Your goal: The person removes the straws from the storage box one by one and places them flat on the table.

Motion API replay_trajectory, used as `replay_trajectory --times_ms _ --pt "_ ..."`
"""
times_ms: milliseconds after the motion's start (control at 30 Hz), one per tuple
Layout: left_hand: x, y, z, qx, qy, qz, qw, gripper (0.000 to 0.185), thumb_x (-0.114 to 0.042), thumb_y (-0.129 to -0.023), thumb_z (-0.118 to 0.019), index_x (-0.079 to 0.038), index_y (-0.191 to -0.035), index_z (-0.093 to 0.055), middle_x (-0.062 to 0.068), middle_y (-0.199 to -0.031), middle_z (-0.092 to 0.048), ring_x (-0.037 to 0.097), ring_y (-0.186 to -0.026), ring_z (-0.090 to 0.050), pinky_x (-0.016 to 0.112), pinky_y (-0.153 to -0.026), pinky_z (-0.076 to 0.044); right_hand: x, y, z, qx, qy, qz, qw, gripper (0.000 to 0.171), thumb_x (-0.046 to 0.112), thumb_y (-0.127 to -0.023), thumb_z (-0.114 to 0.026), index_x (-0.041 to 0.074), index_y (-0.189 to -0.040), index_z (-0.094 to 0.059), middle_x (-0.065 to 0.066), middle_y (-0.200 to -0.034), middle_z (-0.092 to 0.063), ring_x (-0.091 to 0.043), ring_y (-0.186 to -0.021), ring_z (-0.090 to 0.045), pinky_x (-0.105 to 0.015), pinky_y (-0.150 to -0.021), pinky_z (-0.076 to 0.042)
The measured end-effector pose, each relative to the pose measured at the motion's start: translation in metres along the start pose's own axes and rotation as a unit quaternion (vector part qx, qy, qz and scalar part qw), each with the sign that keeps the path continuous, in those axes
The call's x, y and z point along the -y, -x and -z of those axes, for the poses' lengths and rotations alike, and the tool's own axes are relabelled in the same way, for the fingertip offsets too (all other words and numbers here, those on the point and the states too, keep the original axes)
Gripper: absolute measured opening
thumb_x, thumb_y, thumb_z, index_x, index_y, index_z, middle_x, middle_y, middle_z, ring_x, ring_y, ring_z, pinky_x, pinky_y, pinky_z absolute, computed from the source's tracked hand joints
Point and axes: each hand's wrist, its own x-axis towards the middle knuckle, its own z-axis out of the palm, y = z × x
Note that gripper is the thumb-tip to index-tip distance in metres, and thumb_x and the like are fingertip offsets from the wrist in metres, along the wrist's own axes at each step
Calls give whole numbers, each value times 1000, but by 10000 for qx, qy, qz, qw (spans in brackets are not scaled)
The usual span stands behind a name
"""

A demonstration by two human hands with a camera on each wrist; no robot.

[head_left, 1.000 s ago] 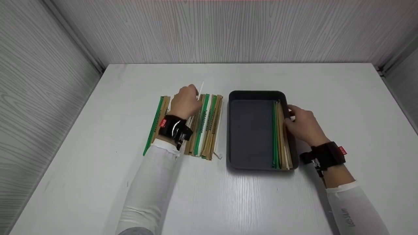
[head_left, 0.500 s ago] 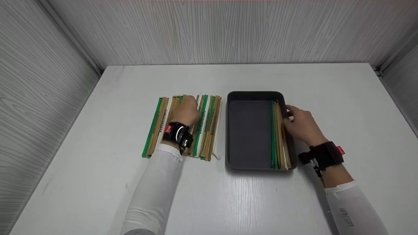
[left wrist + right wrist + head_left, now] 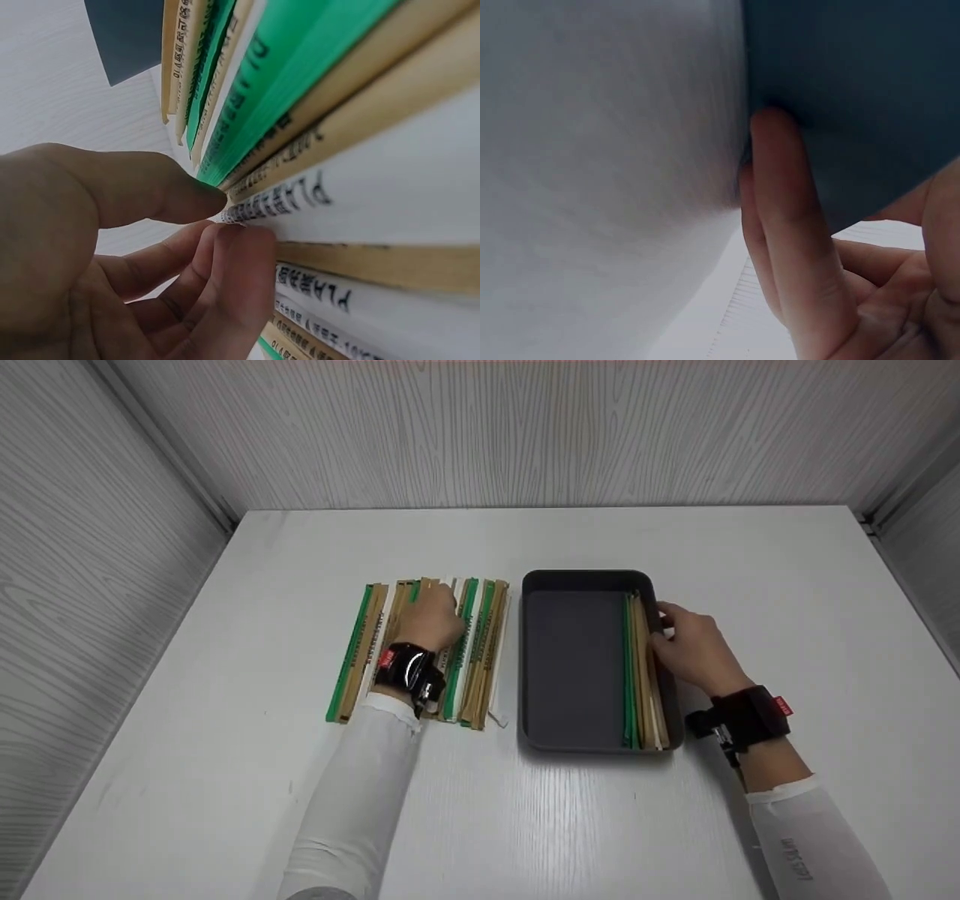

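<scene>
A row of long flat packets (image 3: 480,645), green, tan and white, lies side by side on the white table (image 3: 480,825). My left hand (image 3: 431,615) rests on the middle of that row. In the left wrist view the left hand (image 3: 225,217) pinches the end of a printed white packet (image 3: 360,195) between thumb and fingers. To the right stands a dark tray (image 3: 574,739) with several packets (image 3: 641,682) stacked on edge along its right side. My right hand (image 3: 686,649) holds the tray's right wall. In the right wrist view its fingers (image 3: 780,225) lie along the dark tray (image 3: 855,75).
Grey wood-grain walls (image 3: 480,427) close the table in at the back and both sides. Bare white tabletop (image 3: 787,570) lies around the tray and the packet row. The tray's left part (image 3: 574,660) holds nothing.
One second ago my left hand held a white packet tilted up past the row's far end; it has come down into the row. The right hand and tray have stayed put.
</scene>
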Motion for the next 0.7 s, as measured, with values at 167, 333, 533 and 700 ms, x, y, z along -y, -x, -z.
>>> replay_trajectory --times_ms 167,333,533,700 --pt "-6 -1 6 -12 101 -22 9999 25 6 -90 -56 5 -114 -61 15 -98 -62 24 -68 -55 34 -53 -49 1 0 1 24 -10 -29 10000 55 9 -104 -49 -10 -154 -36 -38 -139 -55 -48 -113 -65 -54 -85 -58" --pt "-28 1 13 -148 -26 -433 9989 26 -4 -94 -56 6 -117 -62 18 -104 -63 25 -74 -57 37 -59 -49 -1 0 1 17 -14 -48 10000 55 9 -104 -48 -10 -154 -36 -38 -138 -55 -47 -113 -65 -54 -85 -58" --pt "-73 5 8 -98 154 -928 9955 33 -18 -98 -58 4 -122 -62 17 -116 -62 28 -86 -63 41 -70 -54 -1 1 1 25 -31 -26 10000 55 8 -104 -48 -10 -155 -36 -38 -138 -55 -47 -112 -65 -51 -82 -58" --pt "-110 6 -7 55 83 -1315 9913 22 -18 -96 -63 0 -109 -63 11 -104 -61 23 -82 -59 37 -66 -53 1 1 0 -16 2 48 10000 55 8 -105 -49 -10 -155 -36 -37 -137 -56 -46 -111 -66 -50 -81 -58"
